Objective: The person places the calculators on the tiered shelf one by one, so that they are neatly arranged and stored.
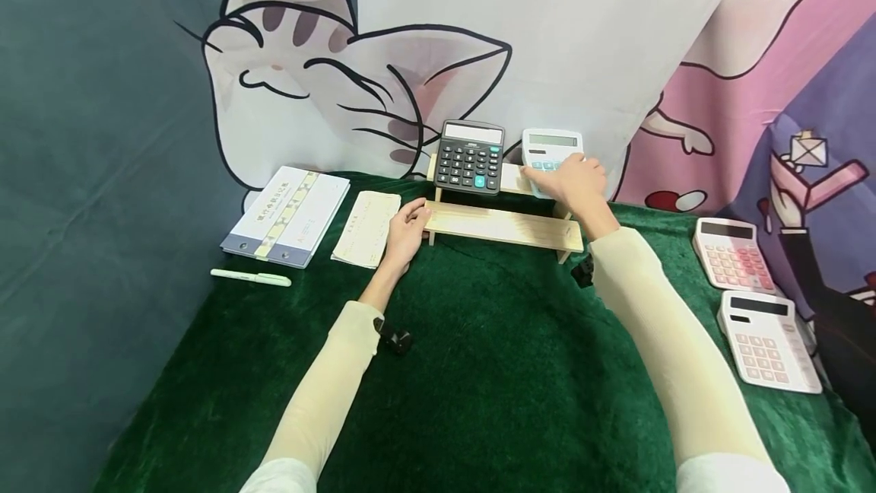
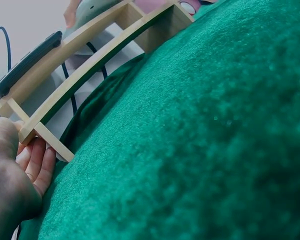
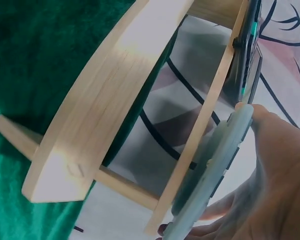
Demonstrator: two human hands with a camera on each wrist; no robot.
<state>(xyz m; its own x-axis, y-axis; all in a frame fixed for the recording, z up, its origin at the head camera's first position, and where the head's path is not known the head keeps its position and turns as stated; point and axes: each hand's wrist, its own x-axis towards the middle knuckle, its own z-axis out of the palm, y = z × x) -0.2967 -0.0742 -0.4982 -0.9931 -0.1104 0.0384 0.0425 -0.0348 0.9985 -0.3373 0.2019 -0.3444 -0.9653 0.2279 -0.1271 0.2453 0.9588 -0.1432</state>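
A two-tier wooden shelf (image 1: 506,225) stands on green cloth. My left hand (image 1: 405,236) holds its left end at the lower board; in the left wrist view the fingers (image 2: 38,162) curl behind the end leg. On the upper tier, my right hand (image 1: 578,185) grips a white calculator (image 1: 553,140) with blue keys, thumb at one side edge and fingers at the other. From the right wrist view, this calculator (image 3: 212,167) appears edge-on, tilted against the upper board. Left of it leans a black calculator (image 1: 470,158), upright on the same tier.
To the left lie a white and blue binder (image 1: 287,211), a paper booklet (image 1: 368,228) and a capped pen (image 1: 252,278). Two pale calculators, one with pink keys (image 1: 734,256) and another in white and pink (image 1: 769,341), rest at the right. A cartoon-printed curtain (image 1: 582,36) hangs behind the shelf.
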